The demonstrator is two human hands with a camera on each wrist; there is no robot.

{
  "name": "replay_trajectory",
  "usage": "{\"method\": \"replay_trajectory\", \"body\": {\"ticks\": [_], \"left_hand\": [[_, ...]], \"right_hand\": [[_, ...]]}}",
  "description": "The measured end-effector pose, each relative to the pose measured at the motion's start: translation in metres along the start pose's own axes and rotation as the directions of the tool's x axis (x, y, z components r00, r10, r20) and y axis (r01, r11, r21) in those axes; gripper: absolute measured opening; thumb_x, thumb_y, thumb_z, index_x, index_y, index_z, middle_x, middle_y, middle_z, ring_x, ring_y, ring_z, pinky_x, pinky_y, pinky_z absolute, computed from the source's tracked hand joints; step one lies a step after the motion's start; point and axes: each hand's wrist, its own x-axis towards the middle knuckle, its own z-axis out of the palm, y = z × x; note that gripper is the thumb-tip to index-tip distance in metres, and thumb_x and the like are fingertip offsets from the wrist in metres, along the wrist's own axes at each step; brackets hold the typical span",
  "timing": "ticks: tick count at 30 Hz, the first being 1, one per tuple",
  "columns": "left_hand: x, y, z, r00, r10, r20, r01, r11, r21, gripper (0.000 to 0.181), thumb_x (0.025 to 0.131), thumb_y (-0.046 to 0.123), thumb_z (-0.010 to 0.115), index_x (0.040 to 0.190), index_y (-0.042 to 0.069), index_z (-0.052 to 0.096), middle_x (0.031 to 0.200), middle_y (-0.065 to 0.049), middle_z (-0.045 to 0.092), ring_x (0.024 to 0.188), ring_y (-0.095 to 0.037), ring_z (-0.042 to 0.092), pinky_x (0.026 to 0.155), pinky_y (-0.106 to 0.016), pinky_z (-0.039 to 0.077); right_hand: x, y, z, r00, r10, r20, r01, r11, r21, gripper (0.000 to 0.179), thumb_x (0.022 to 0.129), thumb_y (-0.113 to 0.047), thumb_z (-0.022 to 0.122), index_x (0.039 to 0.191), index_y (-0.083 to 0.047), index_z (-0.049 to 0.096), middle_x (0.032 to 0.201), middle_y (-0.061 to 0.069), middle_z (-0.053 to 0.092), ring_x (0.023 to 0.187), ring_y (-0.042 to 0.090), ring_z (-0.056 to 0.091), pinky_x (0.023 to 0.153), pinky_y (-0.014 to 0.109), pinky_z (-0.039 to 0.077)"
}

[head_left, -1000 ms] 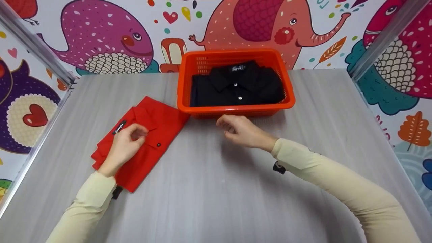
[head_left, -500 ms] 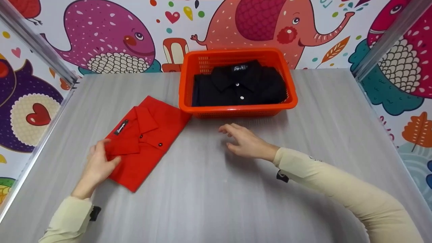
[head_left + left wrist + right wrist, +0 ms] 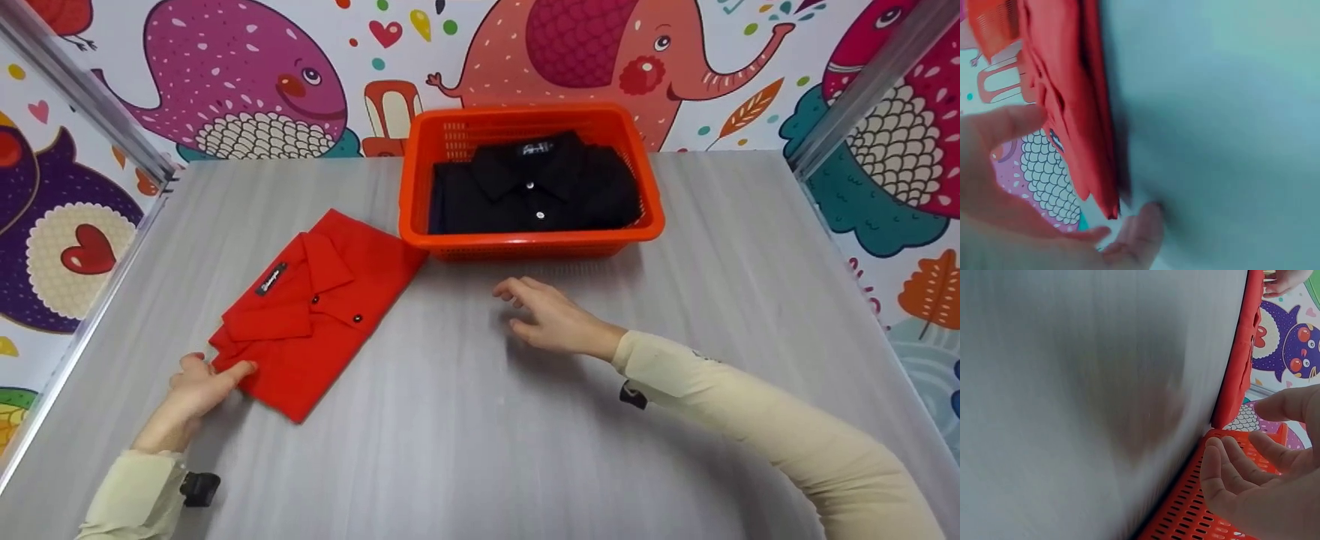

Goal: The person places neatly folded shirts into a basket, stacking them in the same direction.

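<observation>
A folded red shirt [image 3: 300, 315] with a black collar label and dark buttons lies slanted on the table, left of the orange basket [image 3: 525, 241]. My left hand [image 3: 196, 386] is at the shirt's lower left edge. The thumb [image 3: 1016, 121] extends over the top of the folded cloth, while the other fingers [image 3: 1145, 230] are low beside the edge, near the tabletop. In front of the basket hovers my right hand [image 3: 559, 319], fingers loosely bent and holding nothing. Folded black clothing [image 3: 502, 206] with a collar and white buttons fills the basket.
The grey table [image 3: 480, 450] meets a cartoon-printed wall [image 3: 375, 52] at the back. Metal posts [image 3: 862, 90] stand at the corners. The basket's left front corner is right at the red shirt's far end.
My left hand has moved from above the shirt's collar down and left to its lower left edge. The right hand has lowered slightly, its fingers a little straighter. The shirt and basket stay put.
</observation>
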Motion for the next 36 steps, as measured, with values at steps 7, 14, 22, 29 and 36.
{"method": "replay_trajectory", "body": {"ticks": [7, 14, 22, 29, 36], "left_hand": [[-0.002, 0.006, -0.002, 0.982, -0.027, 0.188, 0.131, 0.814, -0.565, 0.073, 0.095, 0.024, 0.052, 0.139, -0.006, 0.001, 0.128, -0.012, 0.023, 0.091, -0.015, 0.042, 0.09, -0.031, 0.045], [0.004, 0.013, 0.004, 0.99, -0.014, 0.142, 0.112, 0.693, -0.713, 0.074, 0.096, 0.015, 0.047, 0.141, 0.003, -0.011, 0.133, -0.011, 0.021, 0.106, -0.019, 0.041, 0.079, -0.035, 0.053], [0.006, 0.01, 0.014, 0.991, -0.022, 0.132, 0.121, 0.567, -0.815, 0.035, 0.094, 0.013, 0.062, 0.121, 0.009, 0.039, 0.112, 0.007, 0.047, 0.097, -0.007, 0.051, 0.088, -0.02, 0.047], [0.002, 0.012, 0.019, 0.996, -0.013, 0.084, 0.075, 0.61, -0.789, 0.04, 0.092, 0.015, 0.066, 0.122, 0.018, 0.039, 0.118, 0.009, 0.045, 0.102, -0.005, 0.05, 0.089, -0.017, 0.045], [0.0, 0.004, 0.019, 0.995, 0.091, 0.05, -0.031, 0.721, -0.693, 0.036, 0.095, 0.009, 0.059, 0.125, 0.013, 0.04, 0.105, 0.012, 0.055, 0.096, -0.006, 0.054, 0.086, -0.02, 0.046]], "right_hand": [[0.005, -0.006, 0.005, 1.0, 0.002, 0.015, -0.003, 0.999, 0.051, 0.041, 0.086, 0.001, 0.06, 0.126, 0.001, 0.051, 0.121, 0.018, 0.058, 0.104, 0.03, 0.058, 0.088, 0.043, 0.048], [0.005, -0.002, 0.008, 0.999, 0.004, -0.04, 0.002, 0.992, 0.13, 0.046, 0.085, 0.004, 0.058, 0.129, -0.002, 0.045, 0.113, 0.018, 0.059, 0.098, 0.029, 0.061, 0.084, 0.039, 0.05], [0.005, 0.002, 0.011, 0.99, 0.096, -0.108, -0.064, 0.961, 0.268, 0.052, 0.083, 0.008, 0.055, 0.132, -0.001, 0.04, 0.105, 0.019, 0.061, 0.094, 0.025, 0.06, 0.08, 0.038, 0.05], [0.006, 0.006, 0.011, 0.984, 0.126, -0.128, -0.081, 0.946, 0.314, 0.053, 0.083, 0.009, 0.054, 0.132, -0.003, 0.038, 0.103, 0.019, 0.062, 0.092, 0.024, 0.06, 0.079, 0.037, 0.05], [0.007, 0.007, 0.015, 0.984, 0.145, -0.106, -0.108, 0.948, 0.299, 0.051, 0.083, 0.007, 0.055, 0.131, 0.001, 0.041, 0.101, 0.016, 0.062, 0.091, 0.023, 0.06, 0.078, 0.036, 0.05]]}}
